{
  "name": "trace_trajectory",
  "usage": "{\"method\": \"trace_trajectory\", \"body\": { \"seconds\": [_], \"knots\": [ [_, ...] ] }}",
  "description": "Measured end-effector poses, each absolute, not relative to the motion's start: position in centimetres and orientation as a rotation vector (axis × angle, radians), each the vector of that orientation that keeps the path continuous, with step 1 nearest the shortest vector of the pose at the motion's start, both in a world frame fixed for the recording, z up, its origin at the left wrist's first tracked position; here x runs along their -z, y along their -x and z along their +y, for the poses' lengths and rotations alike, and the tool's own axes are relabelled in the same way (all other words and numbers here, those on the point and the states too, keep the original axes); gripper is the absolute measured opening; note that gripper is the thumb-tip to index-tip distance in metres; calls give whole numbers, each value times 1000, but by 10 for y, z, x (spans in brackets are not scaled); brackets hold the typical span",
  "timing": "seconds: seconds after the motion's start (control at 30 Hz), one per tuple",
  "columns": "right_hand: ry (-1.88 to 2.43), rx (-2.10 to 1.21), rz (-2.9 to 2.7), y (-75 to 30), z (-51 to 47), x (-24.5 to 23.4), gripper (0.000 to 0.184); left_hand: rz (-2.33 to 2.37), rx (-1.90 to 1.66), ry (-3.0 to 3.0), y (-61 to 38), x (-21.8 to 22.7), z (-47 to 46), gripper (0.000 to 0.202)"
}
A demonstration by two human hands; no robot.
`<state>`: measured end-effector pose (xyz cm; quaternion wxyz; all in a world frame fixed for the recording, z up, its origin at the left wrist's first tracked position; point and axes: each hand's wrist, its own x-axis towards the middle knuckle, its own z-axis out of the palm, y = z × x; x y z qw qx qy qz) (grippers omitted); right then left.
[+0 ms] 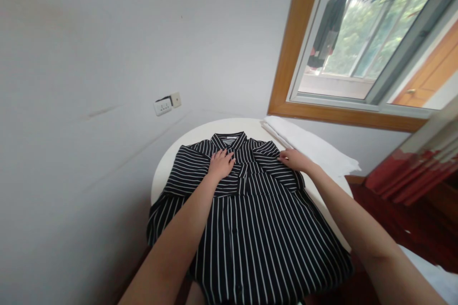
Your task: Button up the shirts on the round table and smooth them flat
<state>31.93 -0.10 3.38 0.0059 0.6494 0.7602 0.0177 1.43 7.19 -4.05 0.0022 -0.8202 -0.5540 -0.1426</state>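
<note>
While the black, white-striped button shirt [250, 228] lies front-up on the round white table [166, 167] with its collar away from me, both my hands rest near its top. My left hand [221, 164] is flat and open, fingers spread just beside the collar. My right hand [291, 158] lies open on the shoulder edge and grips nothing.

I judge the hem to be the weak point. Under my forearms the cloth hangs over the near rim of the table, and its weight could drag the whole shirt toward me if my palms lift. The folds under my hands could also slip, since only light pressure pins them. Just beyond my right hand lies a folded white cloth [315, 145], touching the shirt or nearly so, and a careless sweep of that hand could rumple it.

The table stands close against a pale wall, with a white wall socket [162, 106] beyond my left hand. Past my right hand, a wooden-framed window [286, 71] shows greenery and a dark hanging garment [327, 28]. Red fabric [404, 176] lies further right.
</note>
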Motion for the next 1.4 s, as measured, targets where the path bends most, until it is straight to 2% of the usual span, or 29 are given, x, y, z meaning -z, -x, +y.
{"method": "trace_trajectory", "body": {
  "seconds": [0.1, 0.23, 0.4, 0.57, 0.7, 0.83, 0.9, 0.93, 1.0, 1.1, 1.17, 1.23, 1.4],
  "knots": [
    [-2057, 49, 2536, -297, 0, -48, 32, -1728, 462, 2582, -14, 42, 73, 52],
    [-1973, 272, 2761, -248, 11, -56, 23, -1727, 496, 2597, -13, 43, 74, 51],
    [-2120, 998, 2673, -191, 28, -31, 16, -1733, 667, 2584, -12, 43, 78, 45],
    [-2297, 1650, 2607, -172, 35, 6, 14, -1704, 1058, 2575, -7, 31, 83, 38],
    [-2233, 2052, 2634, -171, 38, 20, 18, -1789, 1259, 2501, -2, 14, 80, 44],
    [-2081, 2430, 2486, -171, 42, 17, 35, -1996, 1171, 2724, 2, -2, 72, 61],
    [-2149, 2335, 2548, -175, 43, 14, 42, -2071, 1016, 2808, 4, -7, 69, 67],
    [-2247, 2171, 2635, -178, 43, 12, 43, -2075, 934, 2816, 4, -8, 67, 67],
    [-2495, 1583, 2832, -186, 42, 11, 42, -2040, 783, 2794, 5, -9, 63, 64],
    [-2645, 471, 2867, -197, 37, 16, 39, -1963, 569, 2784, 6, -8, 60, 58],
    [-2542, 83, 2770, -200, 33, 22, 35, -1934, 423, 2805, 5, -7, 59, 52],
    [-2411, -20, 2728, -197, 30, 28, 35, -1897, 323, 2813, 5, -6, 60, 44],
    [-2352, -37, 2636, -186, 25, 33, 59, -1863, 222, 2820, 9, -3, 66, 34]
  ]
}}
